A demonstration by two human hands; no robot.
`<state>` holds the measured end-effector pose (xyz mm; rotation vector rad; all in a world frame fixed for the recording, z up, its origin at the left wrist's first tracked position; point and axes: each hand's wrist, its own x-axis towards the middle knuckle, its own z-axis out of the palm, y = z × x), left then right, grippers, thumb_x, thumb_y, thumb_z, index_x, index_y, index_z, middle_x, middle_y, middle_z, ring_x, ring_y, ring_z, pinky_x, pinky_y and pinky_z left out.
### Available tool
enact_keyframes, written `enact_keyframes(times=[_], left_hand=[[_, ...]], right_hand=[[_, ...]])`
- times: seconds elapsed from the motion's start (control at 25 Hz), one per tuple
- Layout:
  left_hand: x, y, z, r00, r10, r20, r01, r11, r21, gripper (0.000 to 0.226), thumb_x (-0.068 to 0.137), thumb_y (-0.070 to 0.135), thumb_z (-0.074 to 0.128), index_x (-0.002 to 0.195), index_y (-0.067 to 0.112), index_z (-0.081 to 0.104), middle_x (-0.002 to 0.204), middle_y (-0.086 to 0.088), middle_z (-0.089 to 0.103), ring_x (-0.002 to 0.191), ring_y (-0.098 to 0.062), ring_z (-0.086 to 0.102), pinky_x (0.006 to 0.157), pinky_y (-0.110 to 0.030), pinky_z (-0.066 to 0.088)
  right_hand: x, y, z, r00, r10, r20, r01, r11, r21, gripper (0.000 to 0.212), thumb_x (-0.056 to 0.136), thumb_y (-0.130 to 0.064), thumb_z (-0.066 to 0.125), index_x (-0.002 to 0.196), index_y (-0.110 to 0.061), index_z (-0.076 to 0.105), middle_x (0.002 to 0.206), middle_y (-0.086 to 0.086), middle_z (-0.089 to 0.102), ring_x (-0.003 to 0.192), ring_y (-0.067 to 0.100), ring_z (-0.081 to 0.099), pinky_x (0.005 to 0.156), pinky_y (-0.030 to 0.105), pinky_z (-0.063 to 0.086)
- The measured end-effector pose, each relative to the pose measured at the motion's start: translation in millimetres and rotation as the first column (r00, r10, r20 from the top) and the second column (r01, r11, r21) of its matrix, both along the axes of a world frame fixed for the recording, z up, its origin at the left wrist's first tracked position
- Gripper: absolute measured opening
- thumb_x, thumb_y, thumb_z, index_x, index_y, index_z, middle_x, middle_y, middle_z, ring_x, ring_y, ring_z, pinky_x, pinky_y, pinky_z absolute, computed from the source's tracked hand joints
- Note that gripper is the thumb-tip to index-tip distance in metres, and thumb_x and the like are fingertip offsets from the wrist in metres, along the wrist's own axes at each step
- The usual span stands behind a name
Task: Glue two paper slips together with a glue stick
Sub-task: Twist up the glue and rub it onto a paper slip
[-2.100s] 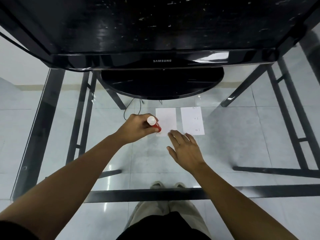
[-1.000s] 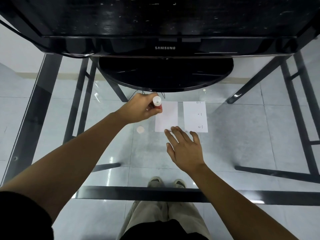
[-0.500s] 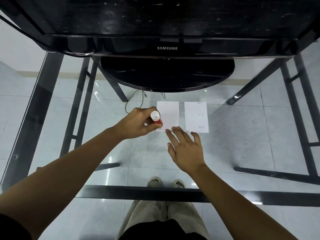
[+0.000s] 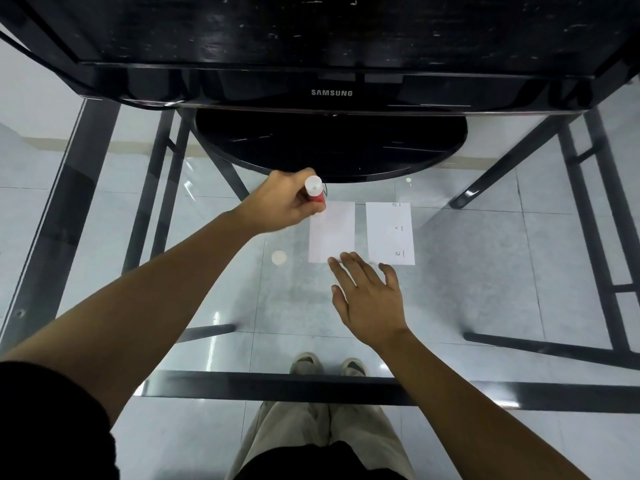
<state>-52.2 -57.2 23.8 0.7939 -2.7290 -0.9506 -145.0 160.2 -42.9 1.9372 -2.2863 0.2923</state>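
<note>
Two white paper slips lie side by side on the glass table. The left slip [image 4: 332, 233] is blank; the right slip [image 4: 389, 233] has small print along its right side. My left hand [image 4: 280, 206] grips a red glue stick [image 4: 314, 192] with a white end up, its lower end at the left slip's far left corner. My right hand [image 4: 367, 296] lies flat with fingers spread, fingertips pressing the near edge of the left slip. A round white cap [image 4: 278, 257] rests on the glass left of the slips.
A black Samsung monitor [image 4: 330, 93] on a round black base [image 4: 329, 147] stands just beyond the slips. The glass table top [image 4: 485, 271] shows its dark metal frame, the tiled floor and my feet beneath.
My left hand has slid the glue stick from the near left corner of the left slip up to its far left corner. My right hand has stayed on the slip's near edge.
</note>
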Motion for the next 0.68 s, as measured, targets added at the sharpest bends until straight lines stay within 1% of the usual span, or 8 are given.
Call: enact_keyframes(times=[0.08,0.12,0.2,0.28,0.36,0.44,0.56,0.68], left_hand=[[13,15,-2,0.999,-0.016,-0.035,0.018,0.999,0.045,0.026,0.082,0.028,0.070,0.096,0.010,0.058,0.091,-0.005,0.072,0.081,-0.020,0.068,0.076,-0.039,0.057],[21,25,-4,0.998,-0.026,-0.051,0.029,0.997,0.071,0.024,0.082,0.027,0.070,0.095,0.010,0.059,0.090,-0.002,0.073,0.080,-0.018,0.069,0.075,-0.037,0.057],[35,41,-7,0.997,-0.028,-0.074,0.036,0.993,0.114,0.023,0.081,0.024,0.071,0.095,0.010,0.059,0.089,0.003,0.072,0.079,-0.016,0.070,0.074,-0.028,0.058],[41,50,-11,0.995,-0.033,-0.099,0.044,0.992,0.117,0.023,0.081,0.022,0.072,0.096,0.009,0.059,0.088,0.005,0.071,0.076,-0.016,0.069,0.071,-0.022,0.057],[39,52,-12,0.993,-0.059,-0.103,0.069,0.994,0.089,0.024,0.081,0.022,0.071,0.098,0.010,0.059,0.088,0.001,0.072,0.074,-0.016,0.069,0.070,-0.025,0.057],[34,50,-13,0.991,-0.092,-0.099,0.100,0.992,0.071,0.023,0.083,0.022,0.070,0.098,0.009,0.059,0.089,-0.001,0.073,0.074,-0.017,0.069,0.071,-0.030,0.058],[24,40,-12,0.993,-0.090,-0.075,0.094,0.994,0.051,0.022,0.084,0.023,0.068,0.097,0.007,0.059,0.090,-0.002,0.073,0.075,-0.018,0.068,0.074,-0.035,0.057],[12,22,-10,0.996,-0.084,-0.036,0.084,0.996,-0.005,0.024,0.084,0.025,0.068,0.096,0.007,0.058,0.089,-0.005,0.072,0.075,-0.020,0.067,0.074,-0.039,0.056]], right_hand=[[1,0,1,1.000,-0.019,0.019,0.018,1.000,0.017,0.045,0.090,-0.036,0.038,0.127,-0.019,0.057,0.126,-0.001,0.062,0.118,0.012,0.056,0.096,0.037,0.043],[1,0,2,0.999,-0.025,0.025,0.025,0.999,0.027,0.048,0.090,-0.037,0.035,0.128,-0.018,0.056,0.127,-0.001,0.062,0.118,0.012,0.056,0.097,0.037,0.043],[0,-1,1,1.000,-0.021,0.023,0.020,0.999,0.033,0.047,0.090,-0.038,0.038,0.127,-0.016,0.057,0.127,0.000,0.062,0.118,0.013,0.056,0.097,0.037,0.043],[0,-1,-1,0.999,-0.018,0.030,0.017,0.999,0.031,0.043,0.088,-0.037,0.050,0.124,-0.015,0.059,0.126,0.001,0.062,0.117,0.015,0.057,0.097,0.039,0.043],[0,-1,-1,1.000,-0.018,0.018,0.018,0.999,0.035,0.043,0.086,-0.038,0.055,0.122,-0.015,0.060,0.126,0.002,0.062,0.117,0.016,0.058,0.097,0.040,0.043],[1,-1,0,1.000,-0.020,0.009,0.020,0.999,0.037,0.042,0.087,-0.038,0.054,0.121,-0.016,0.061,0.125,0.002,0.063,0.116,0.016,0.058,0.096,0.041,0.044],[0,-3,3,1.000,-0.023,0.000,0.023,0.999,0.046,0.045,0.090,-0.038,0.038,0.120,-0.016,0.062,0.125,0.000,0.063,0.116,0.014,0.058,0.096,0.040,0.044],[0,-3,4,1.000,-0.021,0.018,0.020,0.999,0.033,0.046,0.089,-0.038,0.037,0.119,-0.015,0.063,0.123,0.000,0.064,0.116,0.012,0.058,0.096,0.039,0.044]])
